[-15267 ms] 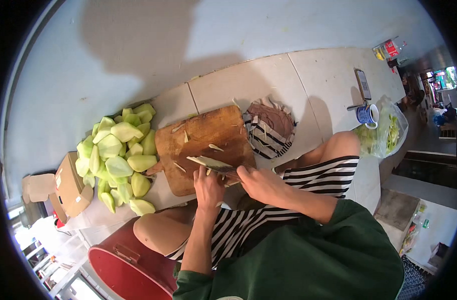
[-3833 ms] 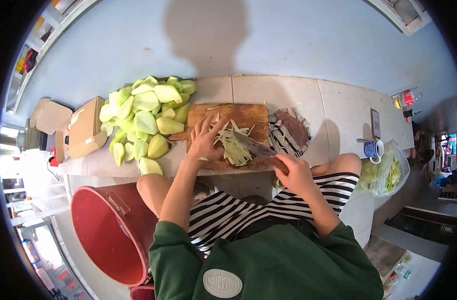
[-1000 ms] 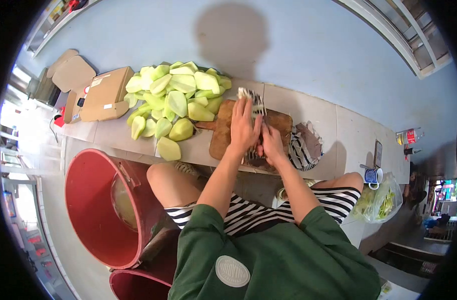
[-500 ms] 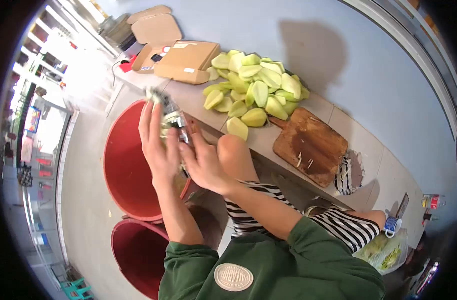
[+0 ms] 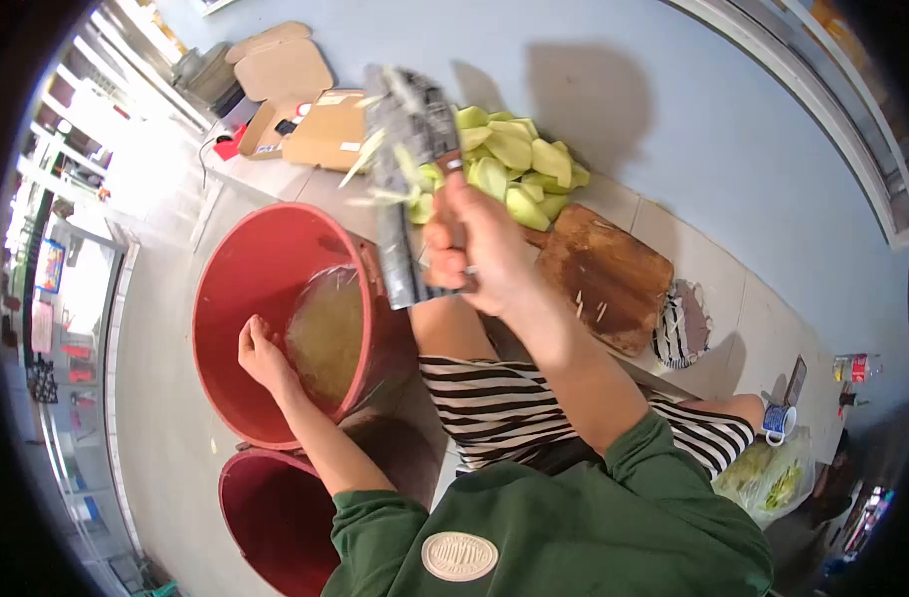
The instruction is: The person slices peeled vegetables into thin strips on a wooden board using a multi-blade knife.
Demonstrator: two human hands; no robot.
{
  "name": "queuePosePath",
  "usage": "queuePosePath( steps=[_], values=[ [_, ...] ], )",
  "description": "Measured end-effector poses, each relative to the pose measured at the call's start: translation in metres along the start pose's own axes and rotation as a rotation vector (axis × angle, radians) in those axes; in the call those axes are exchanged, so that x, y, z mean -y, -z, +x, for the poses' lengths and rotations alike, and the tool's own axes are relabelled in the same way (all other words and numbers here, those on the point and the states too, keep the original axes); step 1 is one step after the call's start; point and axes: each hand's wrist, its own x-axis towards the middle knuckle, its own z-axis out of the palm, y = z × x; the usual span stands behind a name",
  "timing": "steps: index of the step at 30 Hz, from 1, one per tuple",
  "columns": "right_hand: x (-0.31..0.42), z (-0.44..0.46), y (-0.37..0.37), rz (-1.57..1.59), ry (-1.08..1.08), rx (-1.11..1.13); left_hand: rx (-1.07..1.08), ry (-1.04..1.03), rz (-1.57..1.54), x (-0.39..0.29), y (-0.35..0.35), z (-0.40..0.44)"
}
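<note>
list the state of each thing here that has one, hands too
right hand: closed on the knife handle
knife: raised, blurred, slivers about it
left hand: fingers curled, over upper bucket
upper bucket: open, yellowish contents
lower bucket: open
left box: lid up
board: flat, few slivers on it
green pieces: peeled, heaped

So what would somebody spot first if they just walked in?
Probably the knife, a blur held up in the right hand, with pale strips around its blade. Next, the big red tub on the left, with the left hand over it. Then the heap of pale green pieces by the wooden board.
</note>
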Motion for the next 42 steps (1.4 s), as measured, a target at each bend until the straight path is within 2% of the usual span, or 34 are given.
queuePosePath(
  steps=[2, 4, 7, 9, 11, 12, 13, 15, 17, 19, 21, 22, 23, 25, 27, 28, 29, 32, 34, 35, 37, 38, 40, 41, 42],
  values=[
    [0.036, -0.023, 0.021, 0.098, 0.086, 0.027, 0.058, 0.010, -0.062, 0.000, -0.003, -0.004],
    [0.065, -0.051, 0.044, 0.105, 0.229, -0.043, 0.088, -0.014, -0.025, 0.003, -0.004, -0.003],
    [0.095, -0.103, 0.075, -0.121, 0.509, -0.218, 0.112, -0.064, -0.005, 0.000, -0.007, -0.005],
    [0.106, -0.137, 0.096, -0.305, 0.694, -0.413, 0.090, -0.067, 0.033, -0.015, -0.015, -0.013],
    [0.103, -0.161, 0.127, -0.463, 0.799, -0.581, 0.106, -0.123, 0.053, -0.023, -0.023, -0.018],
    [0.093, -0.169, 0.152, -0.600, 0.849, -0.671, 0.110, -0.146, 0.026, -0.030, -0.031, -0.026],
    [0.084, -0.168, 0.195, -0.599, 0.858, -0.684, 0.125, -0.150, 0.023, -0.041, -0.044, -0.035],
    [0.061, -0.170, 0.277, -1.341, 0.894, -1.093, 0.156, -0.189, -0.013, -0.058, -0.069, -0.060],
    [0.057, -0.173, 0.303, -1.713, 0.716, -1.165, 0.268, -0.212, -0.097, -0.061, -0.095, -0.081],
    [0.071, -0.176, 0.296, -1.680, 0.673, -1.224, 0.365, -0.240, -0.205, -0.073, -0.137, -0.103],
    [0.079, -0.184, 0.277, -1.619, 0.727, -1.204, 0.518, -0.228, -0.128, -0.085, -0.160, -0.131],
    [0.086, -0.186, 0.262, -1.672, 0.859, -1.200, 0.589, -0.277, -0.094, -0.080, -0.173, -0.137],
    [0.092, -0.186, 0.255, -1.672, 0.868, -1.200, 0.654, -0.328, -0.066, -0.071, -0.189, -0.142],
    [0.089, -0.192, 0.247, -1.323, 0.913, -1.153, 0.783, -0.328, -0.119, -0.063, -0.218, -0.159],
    [0.081, -0.172, 0.277, -1.552, 1.155, -1.117, 0.889, -0.276, -0.013, -0.067, -0.239, -0.182],
    [0.071, -0.170, 0.300, -1.719, 0.907, -1.118, 0.918, -0.238, -0.036, -0.062, -0.253, -0.193],
    [0.066, -0.170, 0.314, -1.863, 0.657, -1.110, 0.983, -0.299, 0.018, -0.053, -0.265, -0.195],
    [0.071, -0.174, 0.292, -1.678, 0.700, -1.167, 0.997, -0.330, 0.042, -0.044, -0.290, -0.217],
    [0.066, -0.182, 0.285, -1.633, 0.700, -1.168, 1.131, -0.489, 0.367, -0.042, -0.296, -0.224],
    [0.079, -0.181, 0.284, -1.609, 0.758, -1.154, 1.127, -0.492, 0.355, -0.039, -0.307, -0.226],
    [0.082, -0.192, 0.279, -1.519, 0.679, -1.169, 1.106, -0.773, 0.616, -0.015, -0.316, -0.228],
    [0.082, -0.198, 0.280, -1.445, 0.656, -1.172, 1.104, -0.771, 0.615, -0.007, -0.323, -0.228],
    [0.077, -0.208, 0.280, -1.368, 0.636, -1.157, 1.042, -1.028, 0.722, 0.009, -0.339, -0.224],
    [0.075, -0.214, 0.277, -1.365, 0.633, -1.154, 1.041, -1.027, 0.727, 0.019, -0.346, -0.221],
    [0.073, -0.221, 0.274, -1.400, 0.504, -1.020, 1.028, -1.106, 0.748, 0.027, -0.353, -0.218]
  ],
)
